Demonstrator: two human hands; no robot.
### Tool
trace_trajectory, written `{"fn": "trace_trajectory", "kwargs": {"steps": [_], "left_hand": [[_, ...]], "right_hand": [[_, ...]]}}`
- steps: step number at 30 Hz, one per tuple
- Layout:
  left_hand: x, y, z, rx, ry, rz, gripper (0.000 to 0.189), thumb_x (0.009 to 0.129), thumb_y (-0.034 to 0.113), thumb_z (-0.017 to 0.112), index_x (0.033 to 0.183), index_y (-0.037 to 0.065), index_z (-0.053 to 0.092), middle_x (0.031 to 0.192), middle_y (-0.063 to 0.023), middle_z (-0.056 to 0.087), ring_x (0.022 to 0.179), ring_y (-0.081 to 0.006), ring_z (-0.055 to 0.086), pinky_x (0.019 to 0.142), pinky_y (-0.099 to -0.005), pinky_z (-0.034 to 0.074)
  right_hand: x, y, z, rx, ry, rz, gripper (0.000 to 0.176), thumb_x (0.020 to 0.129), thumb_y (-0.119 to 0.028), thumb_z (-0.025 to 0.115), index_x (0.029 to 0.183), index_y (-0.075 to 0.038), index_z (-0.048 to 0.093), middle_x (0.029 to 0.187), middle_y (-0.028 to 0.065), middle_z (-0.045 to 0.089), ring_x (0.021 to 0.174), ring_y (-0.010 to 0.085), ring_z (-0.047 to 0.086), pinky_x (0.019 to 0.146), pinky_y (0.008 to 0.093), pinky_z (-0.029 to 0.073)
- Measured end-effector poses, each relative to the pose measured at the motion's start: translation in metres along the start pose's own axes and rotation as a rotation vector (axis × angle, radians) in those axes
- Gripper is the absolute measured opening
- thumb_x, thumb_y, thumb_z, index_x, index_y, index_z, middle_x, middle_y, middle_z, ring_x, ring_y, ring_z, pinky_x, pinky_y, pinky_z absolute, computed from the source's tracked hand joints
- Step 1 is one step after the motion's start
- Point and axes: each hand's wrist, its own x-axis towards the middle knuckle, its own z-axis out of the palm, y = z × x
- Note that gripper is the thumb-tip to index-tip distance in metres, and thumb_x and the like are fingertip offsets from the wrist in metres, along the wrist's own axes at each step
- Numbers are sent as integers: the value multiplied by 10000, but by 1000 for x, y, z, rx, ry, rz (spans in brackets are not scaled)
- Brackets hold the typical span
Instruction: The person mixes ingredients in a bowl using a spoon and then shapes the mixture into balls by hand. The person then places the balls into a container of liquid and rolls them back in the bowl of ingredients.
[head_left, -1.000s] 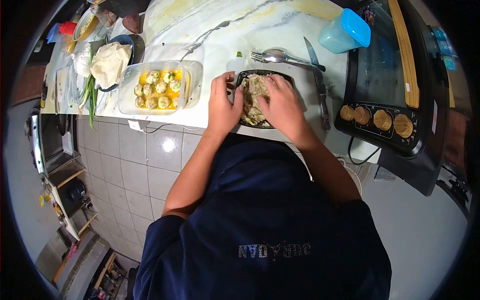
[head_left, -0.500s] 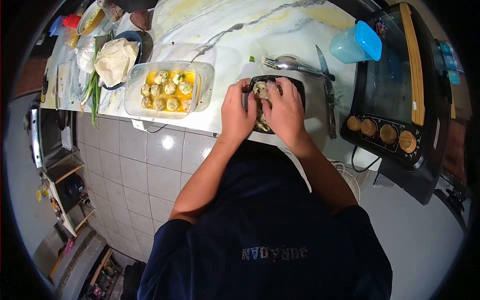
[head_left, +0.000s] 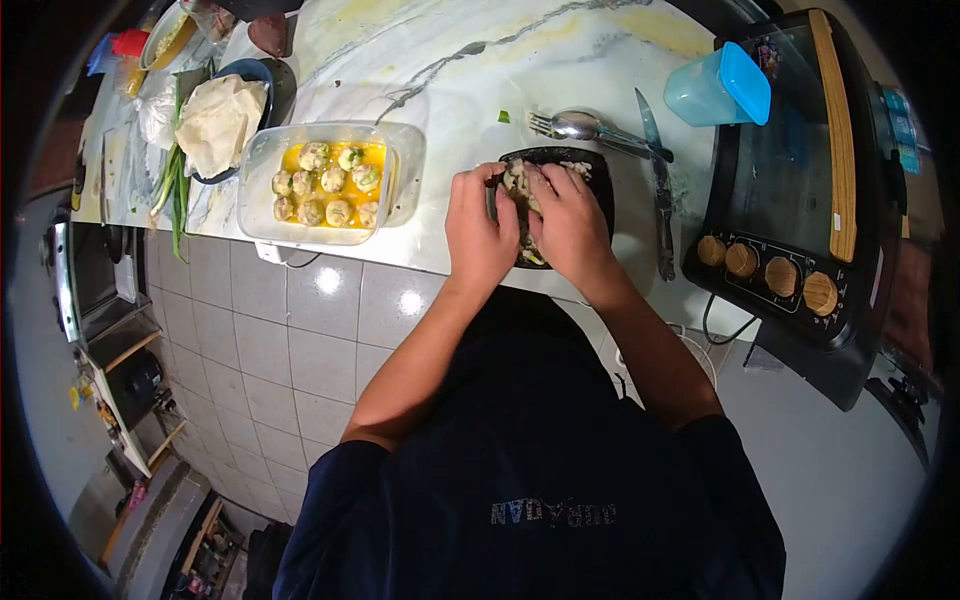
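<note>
My left hand [head_left: 480, 228] and my right hand [head_left: 573, 226] work over a black dish [head_left: 602, 180] near the counter's front edge. Between them is a pale, lumpy food mixture [head_left: 518, 180] with green bits, and their fingers curl in around it from both sides. My palms hide part of the dish and mixture. To the left, a clear plastic container [head_left: 247, 195] holds several round balls [head_left: 332, 180] of similar mixture, sitting in orange-yellow liquid.
Beyond the dish lie a fork and spoon [head_left: 575, 125], with a knife [head_left: 664, 215] to their right. A blue-lidded tub [head_left: 745, 85] stands beside a black oven [head_left: 770, 170]. At left are wrappers [head_left: 222, 120] on a dark plate and green onions [head_left: 175, 195].
The fingers of my right hand have shifted slightly and curl further over the mixture. The camera view has moved a little; the container and tools stay put.
</note>
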Motion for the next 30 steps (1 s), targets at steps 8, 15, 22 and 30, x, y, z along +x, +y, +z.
{"fn": "trace_trajectory", "kwargs": {"steps": [8,15,22,30], "left_hand": [[-4,1,6,-33,58,-17,273,837,-35,524,1109,-15,522,995,-195,549,921,-368,558,806,-406,463],[-3,-1,5,0,36,-11,279,838,-38,544,1115,-4,524,999,-162,556,922,-290,576,801,-364,460],[-3,2,7,-32,64,-55,280,834,-41,548,1112,-17,525,1014,-165,566,940,-289,588,833,-358,462],[6,-1,-6,23,-22,86,292,819,2,619,1104,-17,558,1017,-177,589,973,-319,583,847,-374,467]], "right_hand": [[-5,9,3,8,-155,40,203,750,-49,637,950,-22,663,922,114,568,886,296,582,769,399,504],[-6,8,2,76,-57,30,136,780,-77,620,887,-14,677,1048,147,616,993,318,595,809,388,520],[-3,4,8,-96,-259,130,84,777,-70,602,813,-11,650,849,177,640,766,349,640,694,420,528],[0,20,-17,290,-89,422,194,763,-92,688,922,18,677,845,169,682,730,292,675,668,355,526]]}}
